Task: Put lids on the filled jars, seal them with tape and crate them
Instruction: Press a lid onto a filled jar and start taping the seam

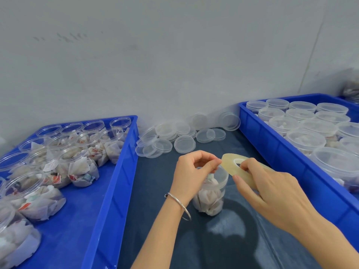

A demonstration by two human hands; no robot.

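Note:
A clear plastic jar [210, 199] filled with white paper sachets stands on the dark table between two blue crates, with a clear lid on top. My left hand [191, 171] is over the jar, its thumb and fingers pinching the free end of the tape by the lid's rim. My right hand [272, 193] grips a roll of clear yellowish tape [240, 167] just right of the jar, one finger through its core. The jar's left side is hidden behind my left hand.
A blue crate [114, 177] on the left holds several open filled jars. A blue crate [275, 150] on the right holds several lidded jars. Loose clear lids [184, 143] lie piled by the grey wall behind the jar.

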